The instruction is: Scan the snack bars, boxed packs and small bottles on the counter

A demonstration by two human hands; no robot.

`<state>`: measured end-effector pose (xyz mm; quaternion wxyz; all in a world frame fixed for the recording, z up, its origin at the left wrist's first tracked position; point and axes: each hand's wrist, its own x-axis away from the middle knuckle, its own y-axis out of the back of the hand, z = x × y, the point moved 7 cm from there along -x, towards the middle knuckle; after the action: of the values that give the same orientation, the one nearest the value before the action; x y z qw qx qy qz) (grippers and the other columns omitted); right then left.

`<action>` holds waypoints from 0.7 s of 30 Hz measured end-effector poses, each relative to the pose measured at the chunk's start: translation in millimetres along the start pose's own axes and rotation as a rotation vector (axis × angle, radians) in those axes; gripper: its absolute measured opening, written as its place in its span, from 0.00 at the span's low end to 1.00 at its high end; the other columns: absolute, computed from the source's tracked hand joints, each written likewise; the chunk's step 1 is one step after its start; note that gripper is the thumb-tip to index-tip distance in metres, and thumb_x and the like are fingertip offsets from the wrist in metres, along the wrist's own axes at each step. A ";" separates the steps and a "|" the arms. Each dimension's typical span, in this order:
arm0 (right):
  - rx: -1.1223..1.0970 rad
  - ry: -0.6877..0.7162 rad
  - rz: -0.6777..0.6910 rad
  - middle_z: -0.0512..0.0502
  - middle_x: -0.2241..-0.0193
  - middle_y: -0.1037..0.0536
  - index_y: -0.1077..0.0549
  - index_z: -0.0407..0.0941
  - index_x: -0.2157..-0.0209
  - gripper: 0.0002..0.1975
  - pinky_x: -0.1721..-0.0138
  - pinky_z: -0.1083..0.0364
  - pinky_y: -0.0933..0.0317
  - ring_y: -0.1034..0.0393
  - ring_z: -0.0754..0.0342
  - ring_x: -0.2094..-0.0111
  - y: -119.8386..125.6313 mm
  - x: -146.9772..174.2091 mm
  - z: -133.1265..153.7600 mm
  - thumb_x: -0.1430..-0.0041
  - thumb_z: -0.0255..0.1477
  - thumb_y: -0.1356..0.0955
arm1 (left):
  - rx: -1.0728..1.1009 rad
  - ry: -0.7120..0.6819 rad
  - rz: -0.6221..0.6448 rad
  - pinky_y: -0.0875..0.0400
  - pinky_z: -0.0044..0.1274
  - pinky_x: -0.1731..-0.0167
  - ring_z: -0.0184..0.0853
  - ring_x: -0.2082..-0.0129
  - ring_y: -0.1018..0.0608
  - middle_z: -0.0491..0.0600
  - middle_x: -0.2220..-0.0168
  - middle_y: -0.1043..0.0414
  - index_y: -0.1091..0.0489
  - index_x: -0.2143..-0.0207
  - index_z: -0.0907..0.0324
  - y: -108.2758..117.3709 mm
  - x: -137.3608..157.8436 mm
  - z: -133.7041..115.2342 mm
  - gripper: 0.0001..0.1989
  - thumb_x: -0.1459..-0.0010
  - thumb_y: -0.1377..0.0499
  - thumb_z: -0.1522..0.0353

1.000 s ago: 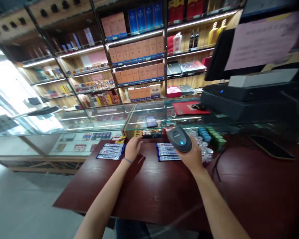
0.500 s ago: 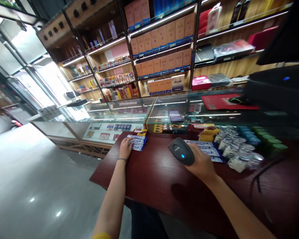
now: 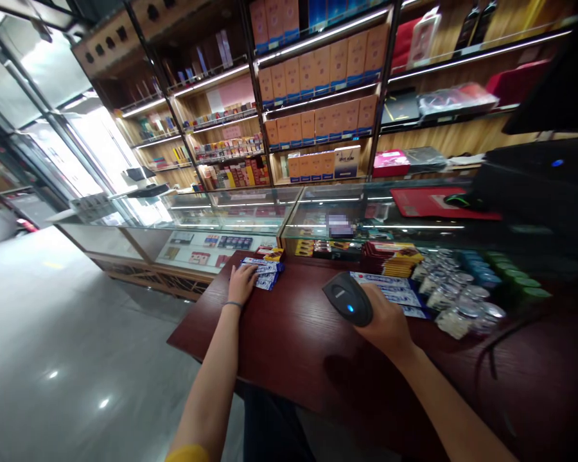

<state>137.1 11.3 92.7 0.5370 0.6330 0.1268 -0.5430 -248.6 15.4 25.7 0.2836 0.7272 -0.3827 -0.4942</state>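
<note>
My right hand [image 3: 388, 321] is wrapped round a black barcode scanner [image 3: 349, 300], held above the dark red tabletop [image 3: 289, 333]. A blue light glows on the scanner's top, and its head points left and away from me. My left hand [image 3: 242, 283] rests at the far left of the tabletop, fingers stretched over the left edge of some blue-and-white packets [image 3: 268, 278]. Behind these lies a small yellow-and-red packet [image 3: 270, 253]. More blue-and-white packets [image 3: 399, 294] lie in a row beyond my right hand, which partly hides them.
Yellow-and-brown packets [image 3: 392, 256] are stacked at the table's back. Lidded clear jars [image 3: 457, 317] stand to the right, beside green-topped containers [image 3: 525, 282]. A glass display counter [image 3: 231, 215] runs behind. A black cable [image 3: 491, 356] lies at the right.
The view has shifted slightly. My left hand's fingers reach a little further across the packets. The scanner stays in my right hand, almost in the same place.
</note>
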 end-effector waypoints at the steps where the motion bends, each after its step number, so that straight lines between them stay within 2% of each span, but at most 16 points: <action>1: -0.006 -0.009 -0.005 0.46 0.67 0.25 0.34 0.47 0.58 0.13 0.73 0.55 0.34 0.26 0.50 0.67 1.3 0.0 -1.5 0.46 0.26 0.35 | 0.040 0.000 -0.046 0.54 0.47 0.35 0.41 0.46 0.27 0.52 0.50 0.25 0.27 0.50 0.53 4.8 -2.3 -5.9 0.13 0.36 0.43 0.65; 4: -0.034 -0.033 -0.029 0.43 0.63 0.24 0.35 0.46 0.54 0.17 0.67 0.53 0.31 0.25 0.47 0.63 5.6 -0.3 -6.4 0.47 0.26 0.34 | 0.294 0.044 -0.203 0.42 0.39 0.38 0.40 0.45 0.27 0.54 0.48 0.27 0.28 0.49 0.53 13.5 -14.3 -28.1 0.14 0.35 0.44 0.63; 6: -0.054 -0.039 -0.046 0.42 0.62 0.24 0.35 0.46 0.51 0.20 0.64 0.51 0.30 0.25 0.46 0.60 8.9 -1.1 -9.0 0.47 0.27 0.34 | 0.587 0.133 -0.230 0.32 0.35 0.44 0.39 0.50 0.24 0.54 0.49 0.27 0.29 0.48 0.55 3.7 -25.4 -46.0 0.16 0.36 0.45 0.61; 9: -0.063 -0.058 -0.067 0.43 0.62 0.25 0.36 0.47 0.50 0.20 0.63 0.52 0.29 0.25 0.47 0.60 14.7 -2.8 -12.9 0.46 0.27 0.34 | 1.126 0.375 -0.053 0.22 0.31 0.61 0.35 0.64 0.19 0.51 0.57 0.25 0.33 0.48 0.57 -40.9 -36.5 -83.1 0.19 0.38 0.42 0.58; 12: -0.053 -0.095 -0.075 0.43 0.61 0.25 0.36 0.47 0.50 0.21 0.62 0.51 0.29 0.26 0.47 0.59 20.0 -4.5 -18.4 0.46 0.28 0.33 | 1.469 0.568 0.099 0.22 0.25 0.69 0.33 0.69 0.19 0.51 0.61 0.25 0.34 0.50 0.59 -81.4 -31.1 -127.4 0.20 0.40 0.39 0.58; 14: -0.056 -0.145 -0.041 0.43 0.60 0.25 0.36 0.47 0.49 0.23 0.61 0.51 0.29 0.26 0.46 0.57 19.8 -5.4 -24.4 0.47 0.28 0.32 | 1.581 0.631 0.132 0.23 0.23 0.72 0.32 0.70 0.20 0.51 0.62 0.25 0.33 0.51 0.59 -96.5 -22.3 -147.6 0.19 0.41 0.38 0.60; 16: -0.063 -0.212 0.046 0.43 0.57 0.25 0.36 0.47 0.48 0.24 0.61 0.51 0.30 0.25 0.46 0.56 14.8 -5.6 -31.2 0.47 0.28 0.31 | 1.625 0.665 0.151 0.23 0.22 0.74 0.32 0.70 0.20 0.51 0.62 0.25 0.33 0.52 0.60 -104.8 -13.0 -156.8 0.18 0.41 0.37 0.61; 19: -0.067 -0.269 0.205 0.45 0.54 0.25 0.36 0.49 0.47 0.25 0.61 0.51 0.30 0.25 0.46 0.55 3.0 -4.1 -36.2 0.47 0.31 0.30 | 1.621 0.683 0.165 0.23 0.22 0.74 0.32 0.70 0.20 0.51 0.62 0.25 0.32 0.53 0.60 -108.0 -3.3 -154.9 0.18 0.42 0.36 0.61; 21: -0.059 -0.266 0.259 0.45 0.55 0.25 0.36 0.49 0.47 0.25 0.63 0.52 0.30 0.25 0.46 0.56 -2.1 -3.1 -35.0 0.47 0.32 0.30 | 1.616 0.689 0.154 0.23 0.22 0.74 0.32 0.70 0.20 0.50 0.62 0.25 0.32 0.53 0.60 -105.9 -0.6 -150.1 0.17 0.42 0.37 0.62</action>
<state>153.6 42.0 88.3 0.6328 0.5505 -0.0119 -0.5444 -79.1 78.9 -5.1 -0.1854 0.7861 -0.5565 0.1950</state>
